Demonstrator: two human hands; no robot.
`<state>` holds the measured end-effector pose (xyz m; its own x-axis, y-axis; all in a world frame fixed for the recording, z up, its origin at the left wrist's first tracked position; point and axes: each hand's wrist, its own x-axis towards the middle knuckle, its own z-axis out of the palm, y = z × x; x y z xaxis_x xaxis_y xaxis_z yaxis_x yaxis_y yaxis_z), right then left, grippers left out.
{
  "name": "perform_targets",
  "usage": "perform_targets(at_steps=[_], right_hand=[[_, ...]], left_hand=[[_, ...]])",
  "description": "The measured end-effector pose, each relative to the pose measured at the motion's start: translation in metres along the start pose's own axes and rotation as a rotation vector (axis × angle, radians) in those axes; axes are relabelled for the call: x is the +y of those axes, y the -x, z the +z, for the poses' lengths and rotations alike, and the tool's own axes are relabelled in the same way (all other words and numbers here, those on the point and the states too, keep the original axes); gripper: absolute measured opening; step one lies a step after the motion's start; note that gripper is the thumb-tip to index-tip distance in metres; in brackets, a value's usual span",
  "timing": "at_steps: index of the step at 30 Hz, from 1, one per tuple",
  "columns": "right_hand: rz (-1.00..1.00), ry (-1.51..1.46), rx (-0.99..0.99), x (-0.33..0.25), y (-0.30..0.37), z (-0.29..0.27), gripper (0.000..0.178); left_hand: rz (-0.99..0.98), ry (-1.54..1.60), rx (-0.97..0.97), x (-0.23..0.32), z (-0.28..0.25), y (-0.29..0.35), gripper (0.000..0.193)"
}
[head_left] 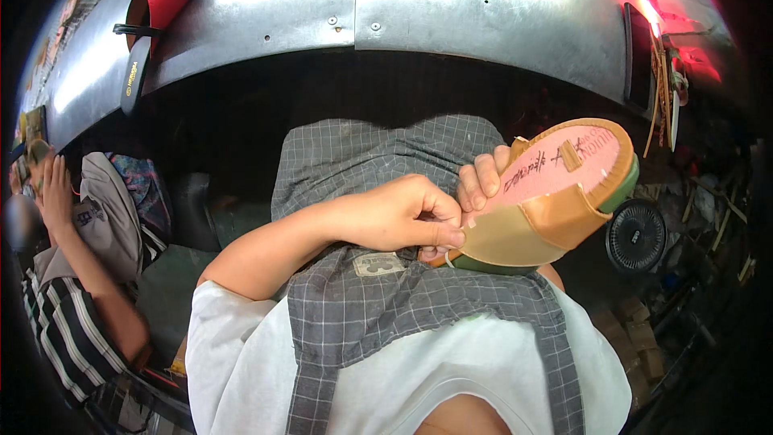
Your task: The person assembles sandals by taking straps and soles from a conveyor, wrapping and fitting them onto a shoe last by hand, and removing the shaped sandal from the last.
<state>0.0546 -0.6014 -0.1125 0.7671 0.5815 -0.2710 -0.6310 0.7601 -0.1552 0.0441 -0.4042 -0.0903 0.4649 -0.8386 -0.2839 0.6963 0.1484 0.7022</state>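
Metal bench (451,28) spans the top, near edge bowed over a dark gap. Checked apron (338,153) covers the lap; co-worker's arm (103,282) off left. Tan sandal (503,234), pink insole, green sole edge, held tilted over the apron, off the bench. Left hand (411,213): thumb and forefinger pinching its near-left edge. Right hand (483,181): fingertips curled over the sandal's far rim, gripping; palm hidden. Small white loop (448,259) just beside the pinch, maybe thread.

My read: close work at that edge; next move calls for steady right grip, pinch spot kept visible. Room: open toward bench, co-worker well apart. Black fan (636,235) near sandal's right end, depth unclear.
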Motion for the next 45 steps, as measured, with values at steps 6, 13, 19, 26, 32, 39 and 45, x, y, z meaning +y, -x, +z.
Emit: perform_targets(at_steps=[6,13,19,26,32,39,45], right_hand=[[0.033,0.053,-0.116,-0.001,0.0,-0.007,0.034],[-0.333,0.622,0.556,0.004,-0.029,0.06,0.026],[-0.492,1.341,0.043,0.006,-0.029,0.064,0.04],[-0.372,1.373,-0.047,-0.007,-0.035,0.076,0.04],[0.521,1.029,-0.326,-0.034,-0.046,0.08,0.053],[0.312,1.187,-0.167,-0.036,-0.029,0.069,0.04],[0.236,1.387,-0.426,-0.046,-0.005,0.05,0.029]], left_hand=[[-0.125,0.043,0.068,-0.013,-0.003,-0.012,0.029],[0.674,-0.131,0.674,0.07,-0.026,0.013,0.081],[0.635,-0.417,0.963,0.077,-0.017,0.023,0.044],[0.869,-0.158,0.813,0.059,-0.027,0.03,0.023],[1.053,-0.13,0.4,0.06,-0.013,0.024,0.021],[0.999,-0.017,0.601,0.05,-0.032,0.017,0.022],[1.006,0.192,0.61,0.022,-0.054,0.024,0.024]])
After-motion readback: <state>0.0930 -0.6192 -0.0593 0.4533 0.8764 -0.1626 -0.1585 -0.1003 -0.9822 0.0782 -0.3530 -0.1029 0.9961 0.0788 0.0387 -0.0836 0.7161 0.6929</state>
